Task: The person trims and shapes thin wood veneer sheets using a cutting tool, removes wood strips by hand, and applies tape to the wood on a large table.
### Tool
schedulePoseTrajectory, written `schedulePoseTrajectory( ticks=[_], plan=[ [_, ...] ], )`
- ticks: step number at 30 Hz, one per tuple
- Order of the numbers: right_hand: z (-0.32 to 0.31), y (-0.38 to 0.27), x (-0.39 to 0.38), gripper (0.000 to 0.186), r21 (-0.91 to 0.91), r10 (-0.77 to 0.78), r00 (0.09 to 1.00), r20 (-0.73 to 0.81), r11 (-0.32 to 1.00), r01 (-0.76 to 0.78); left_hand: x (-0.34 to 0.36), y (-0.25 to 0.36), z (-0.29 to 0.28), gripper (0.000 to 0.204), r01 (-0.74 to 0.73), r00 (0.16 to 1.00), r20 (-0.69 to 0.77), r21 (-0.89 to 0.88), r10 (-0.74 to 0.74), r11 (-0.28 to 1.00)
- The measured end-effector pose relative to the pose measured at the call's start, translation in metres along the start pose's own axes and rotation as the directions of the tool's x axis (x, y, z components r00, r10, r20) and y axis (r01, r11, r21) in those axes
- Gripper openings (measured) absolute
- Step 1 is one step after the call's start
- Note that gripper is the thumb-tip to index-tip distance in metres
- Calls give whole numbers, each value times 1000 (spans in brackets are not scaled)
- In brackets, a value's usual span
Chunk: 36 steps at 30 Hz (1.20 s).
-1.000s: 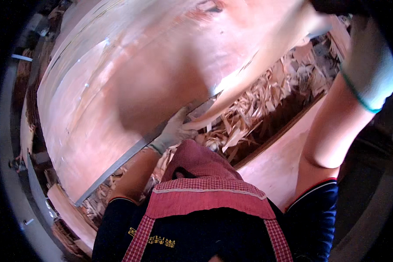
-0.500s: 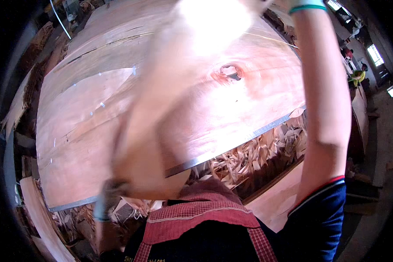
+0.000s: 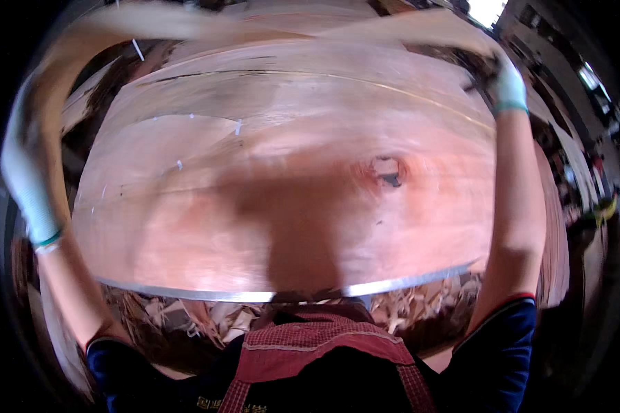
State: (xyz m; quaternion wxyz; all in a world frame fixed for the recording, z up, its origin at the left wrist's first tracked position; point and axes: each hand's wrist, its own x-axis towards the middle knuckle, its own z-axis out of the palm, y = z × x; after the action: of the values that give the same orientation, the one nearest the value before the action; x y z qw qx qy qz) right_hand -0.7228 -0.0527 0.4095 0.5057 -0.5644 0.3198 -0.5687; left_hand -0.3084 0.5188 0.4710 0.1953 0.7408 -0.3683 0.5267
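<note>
Filling most of the view, a broad pinkish wood sheet [image 3: 207,265] lies before the person. Toward its far side, a long, thin, pale wood strip [image 3: 406,31] spans both gloved hands, curving sharply downward at left; that bend could crack it. Curled shavings [image 3: 238,320] fill the near side and, if swept up, could get under the strip. A grey metal-looking edge [image 3: 413,280] borders the sheet there. The right hand [image 3: 506,77] grips the strip's right end; the left hand [image 3: 26,165] is against its left part, too blurred to tell if closed, so a weak hold could let it slip. Smallest, a ragged hole [image 3: 389,172] in the sheet could snag a corner and tear wider.
</note>
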Motion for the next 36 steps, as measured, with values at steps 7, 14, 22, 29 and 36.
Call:
schedulePoseTrajectory(
  ticks=[7,14,22,29,36],
  plan=[
    [-259,95,50,7,-6,-13,975,-224,1000,12,-102,276,119,38,-105,968,162,-430,191,896],
    [-361,201,38,16,-196,81,907,-412,965,-175,-222,350,238,47,-28,867,434,-447,245,894],
    [-431,285,-6,14,-117,84,923,-375,984,-136,-339,404,285,51,113,524,785,-447,329,887],
    [-352,365,-78,32,142,642,688,-340,758,-637,-350,406,282,45,238,606,768,-426,210,873],
    [-284,385,-58,23,35,513,748,-422,833,-552,-331,396,287,35,155,560,767,-469,314,869]
  ],
)
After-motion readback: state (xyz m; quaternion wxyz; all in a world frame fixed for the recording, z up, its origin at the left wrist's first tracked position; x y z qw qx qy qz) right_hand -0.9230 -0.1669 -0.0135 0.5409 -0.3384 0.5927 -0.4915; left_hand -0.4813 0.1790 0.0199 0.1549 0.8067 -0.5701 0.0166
